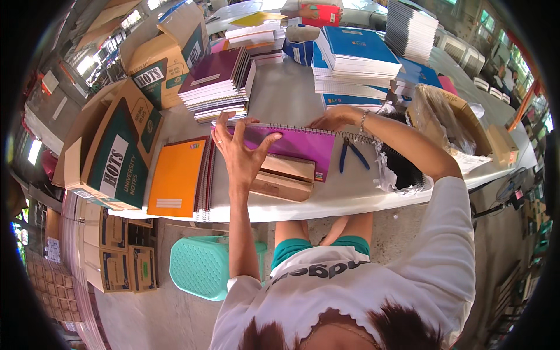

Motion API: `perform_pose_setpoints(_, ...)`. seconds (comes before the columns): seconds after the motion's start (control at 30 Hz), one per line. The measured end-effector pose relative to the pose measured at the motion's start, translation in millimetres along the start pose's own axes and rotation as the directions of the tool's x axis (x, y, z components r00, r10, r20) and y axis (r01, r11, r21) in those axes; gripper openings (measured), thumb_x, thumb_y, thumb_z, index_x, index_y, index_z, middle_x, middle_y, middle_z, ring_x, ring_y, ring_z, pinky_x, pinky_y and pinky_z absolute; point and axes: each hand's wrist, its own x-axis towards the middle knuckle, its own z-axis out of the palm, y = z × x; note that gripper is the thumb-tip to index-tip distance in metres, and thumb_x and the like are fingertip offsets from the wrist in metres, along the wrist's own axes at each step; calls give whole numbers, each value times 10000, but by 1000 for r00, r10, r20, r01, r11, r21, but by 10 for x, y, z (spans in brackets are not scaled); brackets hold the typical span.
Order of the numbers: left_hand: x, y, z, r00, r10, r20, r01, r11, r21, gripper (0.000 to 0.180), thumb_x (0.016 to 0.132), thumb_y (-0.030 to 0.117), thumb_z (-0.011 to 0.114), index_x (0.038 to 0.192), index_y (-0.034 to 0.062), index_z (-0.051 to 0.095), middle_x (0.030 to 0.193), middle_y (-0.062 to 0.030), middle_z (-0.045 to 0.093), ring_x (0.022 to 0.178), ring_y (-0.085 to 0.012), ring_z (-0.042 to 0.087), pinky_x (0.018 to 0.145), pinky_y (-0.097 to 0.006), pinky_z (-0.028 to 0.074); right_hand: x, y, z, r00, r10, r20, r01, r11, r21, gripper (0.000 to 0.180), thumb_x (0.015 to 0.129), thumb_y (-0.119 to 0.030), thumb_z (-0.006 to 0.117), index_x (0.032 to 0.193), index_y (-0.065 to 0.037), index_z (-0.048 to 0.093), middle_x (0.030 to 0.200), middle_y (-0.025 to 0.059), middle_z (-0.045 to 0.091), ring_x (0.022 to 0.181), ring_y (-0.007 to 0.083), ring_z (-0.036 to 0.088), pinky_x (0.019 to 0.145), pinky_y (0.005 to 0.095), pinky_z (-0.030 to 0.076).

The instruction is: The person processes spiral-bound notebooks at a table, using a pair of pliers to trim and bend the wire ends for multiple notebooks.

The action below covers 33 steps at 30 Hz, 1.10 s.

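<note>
Left of the purple notebook, an orange notebook lies on the counter. The left hand spreads its fingers wide over the purple notebook's left end, hiding part. A cardboard block covers some of its lower side. At its upper edge, the right hand's fingers are partly hidden, their grip unclear. Right of it lie blue pliers and half-wrapped black coils.

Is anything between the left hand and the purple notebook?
Nothing visible: the left hand appears to touch the purple notebook. Lower down, the brown block hides part of it from view.
</note>
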Motion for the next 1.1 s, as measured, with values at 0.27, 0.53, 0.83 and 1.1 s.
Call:
perform_pose_setpoints(0.27, 29, 16, 0, 999, -16, 33, 16, 1000, -3, 551, 656, 509, 827, 1037, 153, 648, 1323, -171, 352, 1320, -380, 289, 1100, -572, 198, -142, 238, 27, 983, 14, 184, -81, 928, 364, 617, 976, -379, 527, 1473, -77, 321, 1336, 107, 546, 1177, 207, 560, 920, 268, 519)
perform_pose_setpoints(0.53, 15, -67, -52, 1000, -24, -21, 24, 1000, -2, 536, 632, 458, 860, 1014, 145, 650, 1334, -171, 342, 1324, -403, 274, 1053, -574, 268, -394, -490, -147, 879, -431, -203, 473, 741, 477, 686, 938, -501, 548, 1462, -87, 390, 1010, -9, 566, 825, 49, 505, 649, 200, 436)
perform_pose_setpoints(0.83, 52, -93, -12, 999, -28, 15, 28, 1000, -13, 578, 601, 458, 874, 1000, 118, 630, 1345, -188, 327, 1312, -407, 291, 1033, -566, 287, -92, -338, -299, 962, -153, -227, 185, 974, 129, 661, 929, -564, 521, 1331, -39, 536, 1061, 57, 613, 734, 130, 562, 574, 267, 484)
perform_pose_setpoints(1.1, 24, -112, -86, 996, -82, 41, 83, 996, -21, 576, 611, 420, 879, 1014, 92, 631, 1340, -205, 340, 1275, -402, 328, 1002, -561, 332, -113, -515, -288, 974, -195, -119, 223, 925, 308, 691, 900, -532, 596, 1394, -63, 482, 1245, 103, 574, 878, 183, 614, 739, 290, 555)
